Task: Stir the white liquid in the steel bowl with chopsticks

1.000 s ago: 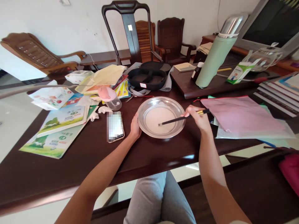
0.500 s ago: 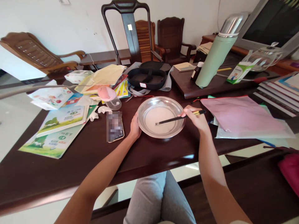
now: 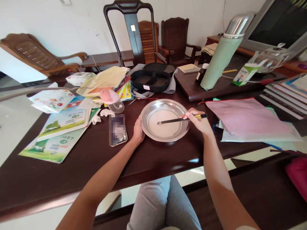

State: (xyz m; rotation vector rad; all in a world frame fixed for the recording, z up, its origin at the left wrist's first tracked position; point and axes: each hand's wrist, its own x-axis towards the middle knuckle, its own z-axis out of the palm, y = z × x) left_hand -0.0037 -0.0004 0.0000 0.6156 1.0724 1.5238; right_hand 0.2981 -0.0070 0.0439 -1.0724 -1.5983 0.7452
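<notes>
A shallow metal bowl [image 3: 148,131] holding a whitish liquid sits on the dark wooden table in front of me. My left hand [image 3: 138,130] curls around the bowl's left rim and steadies it. My right hand [image 3: 199,122] is closed on a pair of black chopsticks [image 3: 176,120] at the bowl's right rim. Their tips reach left over the liquid near the bowl's middle.
A phone [image 3: 117,130] lies just left of the bowl, beside children's books [image 3: 62,127] and a pink-capped cup [image 3: 112,99]. A black tray [image 3: 151,80] stands behind the bowl. A pink folder [image 3: 249,119] lies at right, with a green thermos [image 3: 222,56] on a raised wooden board.
My right hand has moved the chopsticks leftward and slightly up across the liquid; the tips now sit nearer the bowl's left side. My left hand and the bowl have stayed put.
</notes>
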